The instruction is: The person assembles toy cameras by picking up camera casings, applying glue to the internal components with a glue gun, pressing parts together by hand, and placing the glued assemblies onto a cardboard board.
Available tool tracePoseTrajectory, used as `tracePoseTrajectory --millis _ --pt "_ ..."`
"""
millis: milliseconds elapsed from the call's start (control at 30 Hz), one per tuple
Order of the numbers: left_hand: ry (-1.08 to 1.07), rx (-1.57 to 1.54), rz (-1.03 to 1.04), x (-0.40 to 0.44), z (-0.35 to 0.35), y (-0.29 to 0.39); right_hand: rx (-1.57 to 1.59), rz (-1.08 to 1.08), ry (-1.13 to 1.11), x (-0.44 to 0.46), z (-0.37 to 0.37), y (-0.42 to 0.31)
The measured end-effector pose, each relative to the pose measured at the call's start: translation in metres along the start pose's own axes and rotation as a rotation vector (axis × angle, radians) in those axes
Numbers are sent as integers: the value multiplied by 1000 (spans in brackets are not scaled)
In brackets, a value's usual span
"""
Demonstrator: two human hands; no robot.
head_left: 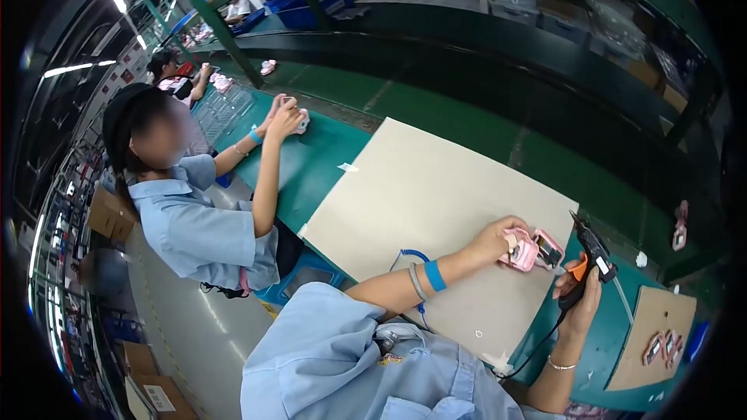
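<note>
My left hand [489,243] is closed around a pink plastic housing [520,257] above the right part of the beige board [436,187]. Beside that, a second pink half [549,247] with a dark insert lies opened out; whether the halves are joined I cannot make out. In my right hand [582,303] is a black hot glue gun [594,247] with an orange trigger. It is held upright by the handle, its nozzle pointing up and away, just right of the pink parts. A glue stick [623,299] sticks out from its rear.
At the right, a brown board [650,342] bears several small pink-framed parts [663,346]. A power cord [537,350] trails from the glue gun. A co-worker [187,187] sits at left, handling a small part. Beyond the bench runs a green conveyor belt [467,117] with pink pieces.
</note>
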State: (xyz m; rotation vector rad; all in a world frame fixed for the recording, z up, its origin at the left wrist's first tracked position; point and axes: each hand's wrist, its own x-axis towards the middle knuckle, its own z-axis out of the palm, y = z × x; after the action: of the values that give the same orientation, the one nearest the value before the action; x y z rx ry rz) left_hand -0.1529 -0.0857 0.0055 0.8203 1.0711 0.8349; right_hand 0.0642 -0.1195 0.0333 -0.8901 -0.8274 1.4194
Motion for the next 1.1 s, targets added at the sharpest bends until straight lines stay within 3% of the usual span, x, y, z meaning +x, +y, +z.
tracePoseTrajectory --millis 33,67,233,500,1100 --pt "-12 -110 290 20 17 -16 -50 21 40 -1 -15 -12" --pt "-3 -63 344 29 13 -32 -87 56 81 -6 -19 -12" --pt "-133 -247 170 31 17 11 -169 80 72 7 -29 -11" --pt "-185 -227 287 50 52 21 -419 61 -25 19 -41 -52" --pt "-228 -117 372 46 48 12 -473 121 -18 13 -39 -39"
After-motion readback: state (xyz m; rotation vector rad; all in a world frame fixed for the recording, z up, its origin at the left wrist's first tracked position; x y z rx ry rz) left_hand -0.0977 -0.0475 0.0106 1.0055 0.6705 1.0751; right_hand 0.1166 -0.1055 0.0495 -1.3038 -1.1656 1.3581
